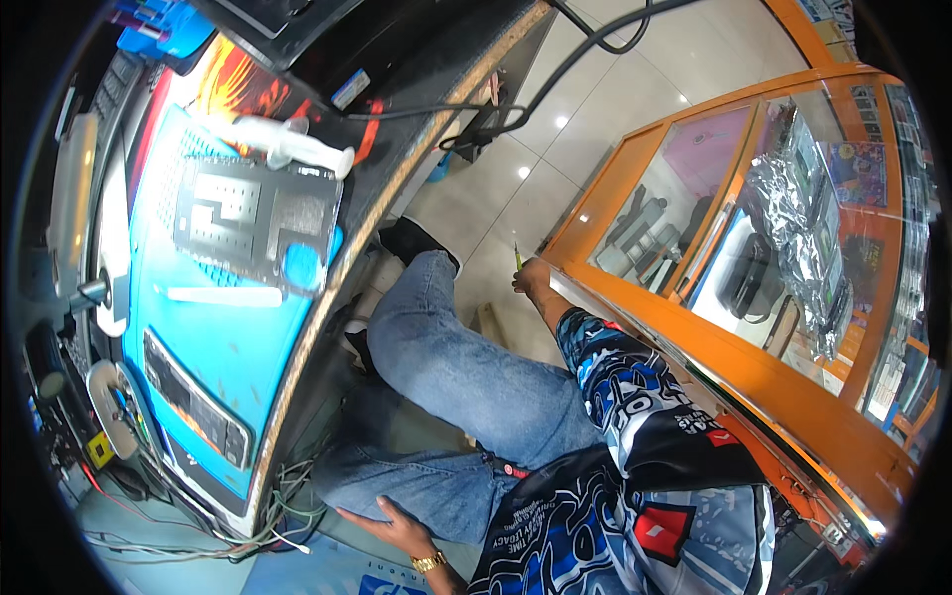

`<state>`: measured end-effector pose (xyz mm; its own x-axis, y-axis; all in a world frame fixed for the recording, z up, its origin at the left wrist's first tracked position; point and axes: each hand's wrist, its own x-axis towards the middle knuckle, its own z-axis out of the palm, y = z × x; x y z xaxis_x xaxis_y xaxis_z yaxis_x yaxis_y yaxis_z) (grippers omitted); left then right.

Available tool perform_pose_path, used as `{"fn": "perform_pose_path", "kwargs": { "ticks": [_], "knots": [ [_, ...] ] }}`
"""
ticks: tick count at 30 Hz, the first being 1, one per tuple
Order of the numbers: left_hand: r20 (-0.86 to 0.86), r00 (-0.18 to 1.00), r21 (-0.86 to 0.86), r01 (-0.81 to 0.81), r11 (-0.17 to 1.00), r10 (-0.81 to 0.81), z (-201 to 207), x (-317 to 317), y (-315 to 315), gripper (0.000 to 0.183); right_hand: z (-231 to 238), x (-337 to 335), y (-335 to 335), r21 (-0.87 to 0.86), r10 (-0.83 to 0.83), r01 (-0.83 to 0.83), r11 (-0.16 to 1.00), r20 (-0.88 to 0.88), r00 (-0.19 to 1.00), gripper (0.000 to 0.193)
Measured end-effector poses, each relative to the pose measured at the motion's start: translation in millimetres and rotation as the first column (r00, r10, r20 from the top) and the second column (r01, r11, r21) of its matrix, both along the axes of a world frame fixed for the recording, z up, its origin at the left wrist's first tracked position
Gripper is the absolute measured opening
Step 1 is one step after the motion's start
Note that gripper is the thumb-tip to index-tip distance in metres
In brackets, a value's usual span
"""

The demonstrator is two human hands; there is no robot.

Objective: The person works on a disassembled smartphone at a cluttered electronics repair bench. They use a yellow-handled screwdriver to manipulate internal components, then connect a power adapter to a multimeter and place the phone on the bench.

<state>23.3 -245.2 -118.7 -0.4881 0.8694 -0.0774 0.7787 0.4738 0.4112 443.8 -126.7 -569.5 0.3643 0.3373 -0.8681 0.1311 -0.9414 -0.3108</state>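
Observation:
My right hand (534, 279) is held out over the floor, beside the orange-framed display case. Its fingers are closed round a thin yellow-green tool (518, 259) with a dark pointed tip; its exact kind is too small to make out. Lower down, my left hand (399, 529), with a gold watch at the wrist, hovers by my jeans (466, 377). Its fingers are stretched out and nothing shows in them. On the bench to the left lie a dark plate with cut-outs (223, 213), a syringe (297, 147), a white stick (225, 296) and a phone (196, 397).
A blue mat (228, 347) covers part of the bench, whose bare wooden edge (382, 213) curves past my knees. Black cables (555, 84) hang over the tiled floor (526, 149). Glass display cases (645, 218) stand at the right. Loose wires (288, 501) dangle at the bench's near corner.

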Motion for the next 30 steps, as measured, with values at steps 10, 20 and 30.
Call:
{"fn": "perform_pose_path", "kwargs": {
  "ticks": [10, 20, 30],
  "knots": [
    [0.028, 0.999, -0.024, 0.038, 0.999, -0.037, 6.6, 6.4, 18.9, 0.081, 29.2, 1.6, 24.2, -0.219, 0.565, -0.545, 0.809, 0.033, 0.825, 0.014],
    [0.017, 1.0, -0.029, 0.001, 1.0, 0.0, 13.8, 17.5, 10.2, 0.08, 33.2, -26.0, -0.1, -0.082, 0.571, -0.567, 0.82, 0.049, 0.819, 0.013],
    [-0.011, 0.999, -0.035, -0.053, 0.998, 0.053, 8.8, 8.2, -0.4, 0.082, 68.7, -14.1, -13.2, 0.21, 0.787, -0.767, 0.606, -0.022, 0.616, 0.026]
  ]
}}
